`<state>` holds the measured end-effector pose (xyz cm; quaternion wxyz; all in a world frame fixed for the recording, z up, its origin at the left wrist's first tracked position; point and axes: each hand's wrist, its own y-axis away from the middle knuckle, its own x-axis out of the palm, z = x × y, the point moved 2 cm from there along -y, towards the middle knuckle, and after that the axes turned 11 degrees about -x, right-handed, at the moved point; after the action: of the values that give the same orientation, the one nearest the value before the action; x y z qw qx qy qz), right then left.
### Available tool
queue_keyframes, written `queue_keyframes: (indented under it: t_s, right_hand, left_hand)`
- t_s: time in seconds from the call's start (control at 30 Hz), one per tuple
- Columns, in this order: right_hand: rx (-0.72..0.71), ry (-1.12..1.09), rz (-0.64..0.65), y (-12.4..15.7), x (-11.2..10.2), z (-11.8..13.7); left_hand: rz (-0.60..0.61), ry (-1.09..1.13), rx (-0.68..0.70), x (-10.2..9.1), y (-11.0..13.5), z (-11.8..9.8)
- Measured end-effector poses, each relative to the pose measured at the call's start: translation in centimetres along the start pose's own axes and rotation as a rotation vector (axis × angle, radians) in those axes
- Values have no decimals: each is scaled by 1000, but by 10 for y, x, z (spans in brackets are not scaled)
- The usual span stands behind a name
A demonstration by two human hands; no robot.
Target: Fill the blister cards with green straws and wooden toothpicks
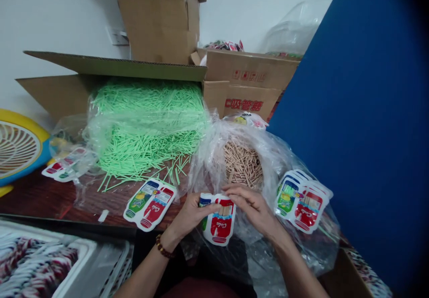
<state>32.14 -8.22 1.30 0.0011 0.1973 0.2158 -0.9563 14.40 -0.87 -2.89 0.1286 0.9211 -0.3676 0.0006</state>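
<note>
My left hand (188, 215) and my right hand (252, 205) both grip a bottle-shaped printed pouch (217, 223) with a red "Cola" half and a green half, holding it by its top edge. Thin brown sticks show in the pouch's clear window. Just behind my hands a clear plastic bag (241, 164) holds a heap of brown sticks. A stack of the same pouches (301, 198) lies right of my right hand. One more pouch (150, 203) lies flat on the table left of my left hand.
An open cardboard box holds a large bag of green sticks (147, 123), some spilled on the dark table (40, 195). More cardboard boxes (248, 83) stand behind. A blue panel (362, 110) fills the right. A yellow-blue fan (18, 148) sits far left, a white tray (43, 258) bottom left.
</note>
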Motion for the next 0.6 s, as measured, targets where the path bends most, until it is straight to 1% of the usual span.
queue_keyframes:
  t_s: [0.07, 0.2, 0.3, 0.33, 0.37, 0.43, 0.47, 0.5, 0.53, 0.57, 0.6]
  right_hand:
    - [-10, -17, 53, 0, 5, 3]
    - [-9, -17, 77, -7, 4, 1]
    - [2, -50, 177, -13, 0, 3]
    - [21, -74, 165, -13, -3, 4]
    - [51, -107, 107, -14, -6, 4]
    - [141, -209, -45, -10, -8, 1]
    - [194, -281, -87, -7, -5, -2]
    - [244, -361, -88, -2, 0, -6]
    - [286, -438, -57, 2, 7, -10]
    - [313, -498, -43, 6, 14, -13]
    - [333, -538, -56, 10, 20, -16]
  left_hand:
    - [17, 13, 9, 0, -1, 2]
    - [22, 1, 30, 1, -3, 3]
    - [20, -16, 35, 2, -4, 0]
    - [14, -1, 30, 2, -4, -1]
    - [6, 25, 21, 3, -4, -2]
    - [2, 91, -2, 3, -4, -5]
    - [1, 120, -15, 4, -4, -6]
    - [-4, 143, -26, 4, -4, -7]
    - [-13, 161, -36, 4, -4, -8]
    - [-26, 180, -47, 4, -4, -9]
    - [-44, 205, -59, 4, -3, -9]
